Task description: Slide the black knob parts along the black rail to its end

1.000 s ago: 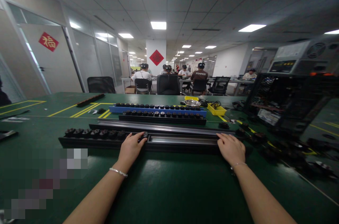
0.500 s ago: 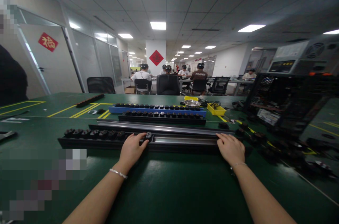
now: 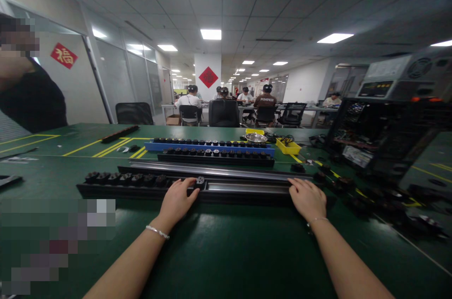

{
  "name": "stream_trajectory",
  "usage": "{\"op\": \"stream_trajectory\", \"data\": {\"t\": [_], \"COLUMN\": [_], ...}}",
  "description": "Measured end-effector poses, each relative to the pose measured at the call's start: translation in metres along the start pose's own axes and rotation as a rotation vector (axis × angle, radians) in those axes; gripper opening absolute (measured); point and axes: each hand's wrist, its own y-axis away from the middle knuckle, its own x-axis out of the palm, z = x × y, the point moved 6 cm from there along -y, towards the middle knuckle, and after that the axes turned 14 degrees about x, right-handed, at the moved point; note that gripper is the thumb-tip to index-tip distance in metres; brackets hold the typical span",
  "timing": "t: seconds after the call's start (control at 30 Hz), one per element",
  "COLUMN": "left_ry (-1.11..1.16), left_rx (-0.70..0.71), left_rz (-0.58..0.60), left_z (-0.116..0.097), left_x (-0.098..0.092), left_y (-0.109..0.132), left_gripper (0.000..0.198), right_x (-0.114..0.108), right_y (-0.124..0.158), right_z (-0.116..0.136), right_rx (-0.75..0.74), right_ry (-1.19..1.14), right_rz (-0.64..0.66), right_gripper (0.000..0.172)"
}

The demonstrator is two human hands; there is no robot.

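Note:
In front of me lies a long black power track with a silvery channel. Several round black socket modules sit in a row in its left part. My left hand is closed at the track's middle, with thumb and index finger against one socket module; its other fingers are partly hidden. My right hand grips the track near its right end, fingers over the far edge and the thumb on the near side. A second silvery rail lies just behind, slightly slanted.
Beyond stand a blue track and a black track, both carrying modules. A yellow tray and a metal bowl are behind. Loose black parts and an opened computer case occupy the right. A person stands at left.
The socket module at my left hand has shifted slightly right along the track. My right hand stays in place. The person at left has come further into view.

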Motion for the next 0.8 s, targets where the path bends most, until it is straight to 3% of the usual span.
{"op": "stream_trajectory", "data": {"t": [0.27,0.8], "left_ry": [0.068,0.018], "left_rx": [0.056,0.132], "left_rz": [0.019,0.047], "left_z": [-0.0060,-0.0081], "left_x": [0.0036,0.0044], "left_y": [0.0016,0.0005], "left_gripper": [0.029,0.030], "right_x": [0.0006,0.0002], "right_y": [-0.0008,0.0008], "right_z": [-0.0008,-0.0005], "right_rx": [0.007,0.008], "right_ry": [-0.013,-0.027], "right_rz": [0.040,-0.006], "right_gripper": [0.047,0.045]}}
